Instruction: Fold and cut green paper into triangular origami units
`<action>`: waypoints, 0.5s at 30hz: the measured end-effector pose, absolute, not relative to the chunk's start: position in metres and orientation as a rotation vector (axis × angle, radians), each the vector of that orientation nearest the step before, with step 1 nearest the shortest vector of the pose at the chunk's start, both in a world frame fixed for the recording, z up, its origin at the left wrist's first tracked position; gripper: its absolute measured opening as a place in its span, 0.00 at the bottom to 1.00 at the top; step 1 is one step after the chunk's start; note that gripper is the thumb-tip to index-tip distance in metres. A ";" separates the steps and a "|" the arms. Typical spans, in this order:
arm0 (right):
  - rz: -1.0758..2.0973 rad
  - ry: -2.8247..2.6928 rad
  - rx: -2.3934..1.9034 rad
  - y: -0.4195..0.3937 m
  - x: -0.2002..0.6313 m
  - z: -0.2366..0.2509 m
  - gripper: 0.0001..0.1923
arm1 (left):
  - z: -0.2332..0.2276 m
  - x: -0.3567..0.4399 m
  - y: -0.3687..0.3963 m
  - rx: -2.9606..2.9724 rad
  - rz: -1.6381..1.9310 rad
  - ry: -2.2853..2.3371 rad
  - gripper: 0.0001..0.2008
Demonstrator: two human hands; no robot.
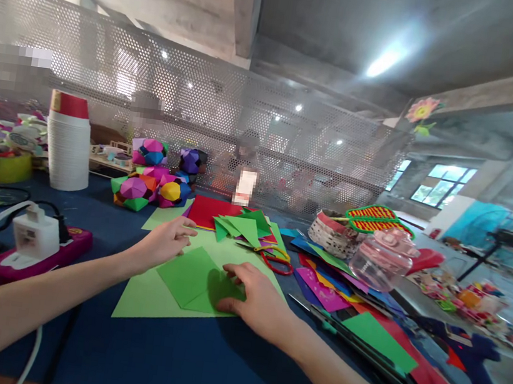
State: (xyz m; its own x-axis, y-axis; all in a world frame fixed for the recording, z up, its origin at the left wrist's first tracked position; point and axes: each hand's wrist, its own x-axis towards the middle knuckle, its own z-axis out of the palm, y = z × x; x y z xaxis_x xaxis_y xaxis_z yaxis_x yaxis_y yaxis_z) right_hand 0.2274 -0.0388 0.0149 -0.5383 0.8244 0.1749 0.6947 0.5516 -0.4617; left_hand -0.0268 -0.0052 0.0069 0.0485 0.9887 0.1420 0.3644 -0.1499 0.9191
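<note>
A green folded paper point(192, 281), with a crease line near its lower corner, lies on a larger light green sheet point(138, 299). My left hand point(167, 246) hovers at the upper left of the folded paper, fingers loosely stretched and holding nothing. At its right side is my right hand point(257, 293), thumb and fingers curved apart; it casts a shadow on the paper, and whether a fingertip touches it I cannot tell. Just beyond, cut green paper pieces point(245, 228) are heaped over red paper point(209, 211), beside red-and-yellow-handled scissors point(278, 261).
Folded paper balls point(144, 186) and stacked paper cups point(68, 151) stand at the back left. A power strip point(35, 257) with a white cable is at left. Rightward are coloured sheets point(379, 337), a clear bottle point(382, 262), a basket point(331, 230) and a glue gun point(462, 351).
</note>
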 end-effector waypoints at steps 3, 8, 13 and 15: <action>0.492 -2.409 -1.238 -0.039 0.228 0.015 0.33 | 0.012 -0.025 -0.007 1.576 1.135 1.381 0.19; 0.517 -2.399 -1.254 -0.039 0.228 0.016 0.35 | 0.012 -0.024 -0.010 1.574 1.135 1.347 0.20; 0.502 -2.412 -1.211 -0.038 0.227 0.015 0.33 | 0.004 -0.023 -0.012 1.581 1.034 1.281 0.29; 0.507 -2.411 -1.214 -0.037 0.227 0.014 0.33 | 0.005 -0.023 -0.014 1.512 0.978 1.177 0.33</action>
State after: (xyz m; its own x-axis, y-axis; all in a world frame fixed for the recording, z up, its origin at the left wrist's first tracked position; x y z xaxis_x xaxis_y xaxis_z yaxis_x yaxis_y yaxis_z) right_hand 0.2265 -0.0373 0.0137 -0.5472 0.8173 0.1804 0.6753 0.5585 -0.4817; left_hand -0.0229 -0.0139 0.0051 0.2162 0.9756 0.0372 0.2156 -0.0849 0.9728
